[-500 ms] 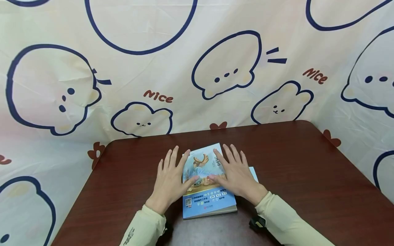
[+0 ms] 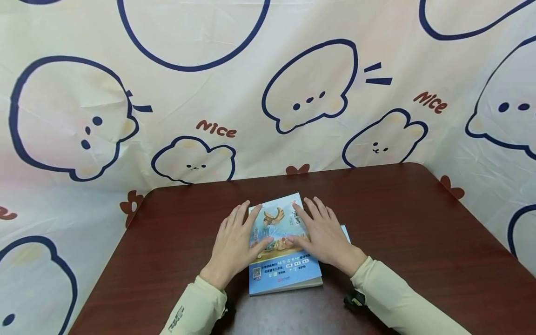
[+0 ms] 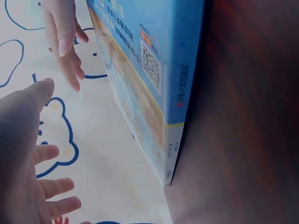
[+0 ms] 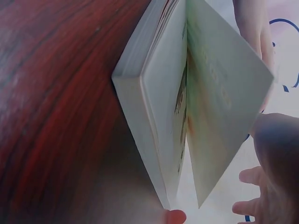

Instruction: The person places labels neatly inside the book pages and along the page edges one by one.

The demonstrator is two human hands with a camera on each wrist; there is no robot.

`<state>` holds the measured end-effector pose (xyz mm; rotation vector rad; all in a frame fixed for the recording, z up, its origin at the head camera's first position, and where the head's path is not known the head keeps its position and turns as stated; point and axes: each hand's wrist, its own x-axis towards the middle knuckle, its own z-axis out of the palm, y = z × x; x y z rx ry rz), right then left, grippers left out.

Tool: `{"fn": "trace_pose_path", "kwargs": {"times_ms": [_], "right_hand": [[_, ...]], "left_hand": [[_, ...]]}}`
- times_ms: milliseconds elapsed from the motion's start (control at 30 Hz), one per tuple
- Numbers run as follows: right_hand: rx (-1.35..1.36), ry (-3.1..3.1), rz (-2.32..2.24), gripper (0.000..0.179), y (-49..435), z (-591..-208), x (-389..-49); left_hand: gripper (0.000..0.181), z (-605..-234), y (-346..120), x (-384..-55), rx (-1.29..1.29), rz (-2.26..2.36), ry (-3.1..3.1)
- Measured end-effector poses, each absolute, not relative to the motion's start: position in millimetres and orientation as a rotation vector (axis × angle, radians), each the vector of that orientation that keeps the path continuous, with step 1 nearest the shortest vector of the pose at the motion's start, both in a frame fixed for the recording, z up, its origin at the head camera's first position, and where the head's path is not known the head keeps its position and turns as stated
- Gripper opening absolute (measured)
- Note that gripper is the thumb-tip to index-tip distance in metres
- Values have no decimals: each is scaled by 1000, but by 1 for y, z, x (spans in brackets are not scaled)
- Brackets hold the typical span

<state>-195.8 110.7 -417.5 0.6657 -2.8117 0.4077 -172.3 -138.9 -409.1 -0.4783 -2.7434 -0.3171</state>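
The left hand (image 2: pixel 233 246) and right hand (image 2: pixel 330 238) hold nothing, their fingers apart and relaxed above the paperback book (image 2: pixel 279 258). The book lies on the table (image 2: pixel 402 242), below and between them, its front cover (image 4: pixel 229 88) raised off the pages (image 4: pixel 163 98). A pale blue corner (image 2: pixel 345 232) juts out right of the book, perhaps part of it; the right hand hides the join. Behind the book hangs a cartoon-printed cloth (image 2: pixel 247 97).

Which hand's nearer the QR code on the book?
Left: the left hand is by the left edge of the book, near the QR code; the right hand is farther, by the right edge.
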Motion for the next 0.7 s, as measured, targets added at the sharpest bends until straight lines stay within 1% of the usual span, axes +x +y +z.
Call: {"fn": "trace_pose_path", "kwargs": {"times_ms": [267, 700], "right_hand": [[631, -2833, 455, 78, 118, -411, -194], [593, -2842, 407, 71, 132, -412, -193]], "left_hand": [[77, -405, -133, -170, -516, -331, -2720], [67, -404, -120, -165, -556, -344, -2712]]}}
